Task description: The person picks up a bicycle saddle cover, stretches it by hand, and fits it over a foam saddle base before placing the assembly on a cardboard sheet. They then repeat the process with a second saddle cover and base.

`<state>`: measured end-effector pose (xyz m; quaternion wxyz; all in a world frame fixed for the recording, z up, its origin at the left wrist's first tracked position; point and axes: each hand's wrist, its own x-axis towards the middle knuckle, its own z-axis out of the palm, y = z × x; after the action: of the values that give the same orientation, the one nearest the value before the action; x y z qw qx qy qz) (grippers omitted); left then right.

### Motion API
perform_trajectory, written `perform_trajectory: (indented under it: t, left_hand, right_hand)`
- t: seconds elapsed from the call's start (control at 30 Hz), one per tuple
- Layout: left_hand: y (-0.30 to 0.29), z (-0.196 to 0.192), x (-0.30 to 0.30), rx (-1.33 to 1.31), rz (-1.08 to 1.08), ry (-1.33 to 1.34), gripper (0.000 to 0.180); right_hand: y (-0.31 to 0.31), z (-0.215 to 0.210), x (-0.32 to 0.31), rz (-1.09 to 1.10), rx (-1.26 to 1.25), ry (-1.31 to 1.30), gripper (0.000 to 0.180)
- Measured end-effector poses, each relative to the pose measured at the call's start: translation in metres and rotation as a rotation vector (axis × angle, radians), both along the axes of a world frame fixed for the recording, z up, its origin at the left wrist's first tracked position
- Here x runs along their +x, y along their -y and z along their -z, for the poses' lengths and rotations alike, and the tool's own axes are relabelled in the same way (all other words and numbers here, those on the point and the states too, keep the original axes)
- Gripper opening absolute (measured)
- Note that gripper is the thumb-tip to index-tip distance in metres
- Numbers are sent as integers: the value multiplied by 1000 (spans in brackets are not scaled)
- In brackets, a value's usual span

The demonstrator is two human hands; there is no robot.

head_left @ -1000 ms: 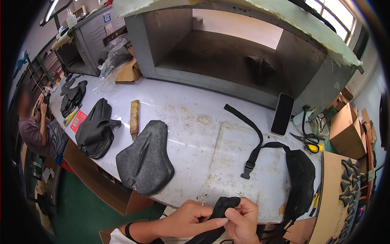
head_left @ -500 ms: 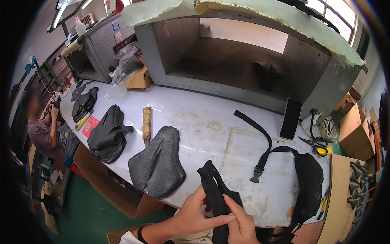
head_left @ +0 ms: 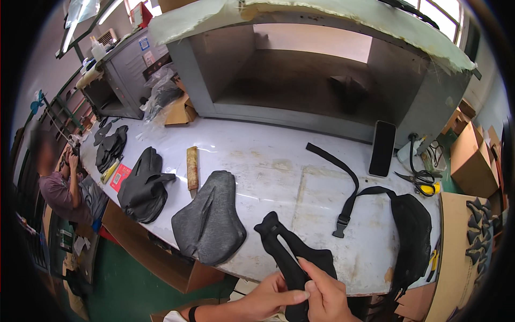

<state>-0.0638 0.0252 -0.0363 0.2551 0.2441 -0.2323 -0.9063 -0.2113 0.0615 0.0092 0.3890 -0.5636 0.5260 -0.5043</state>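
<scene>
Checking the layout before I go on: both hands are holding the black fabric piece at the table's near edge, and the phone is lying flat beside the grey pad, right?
Not quite. In the head view the phone stands propped against the grey cabinet, far from the grey pad. Both hands, left and right, do hold the black fabric piece.

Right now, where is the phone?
The black phone stands at the right rear of the white table, leaning against the grey cabinet, left of the scissors.

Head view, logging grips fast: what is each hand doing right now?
Left hand: closed, pinching the lower part of the black padded fabric piece.
Right hand: closed on the same black padded fabric piece, fingers pressing it from the right.
</scene>
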Motion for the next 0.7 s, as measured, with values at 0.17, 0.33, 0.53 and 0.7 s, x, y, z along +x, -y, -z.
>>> perform_trajectory:
  t: [0.17,0.33,0.53,0.7]
  left_hand:
    - [-21,-3,0,225,173,-136,24]
    - [-21,-4,0,-725,-20,319,41]
    - [-1,-10,-5,-1039,-140,484,32]
    - [-7,-13,2,-534,-352,443,29]
  right_hand:
    - [2,-2,-10,-27,14,-97,31]
    - [10,-2,-12,-48,79,41,30]
    - [13,16,-27,-17,-172,-492,34]
    - [3,37,-21,373,-308,-502,48]
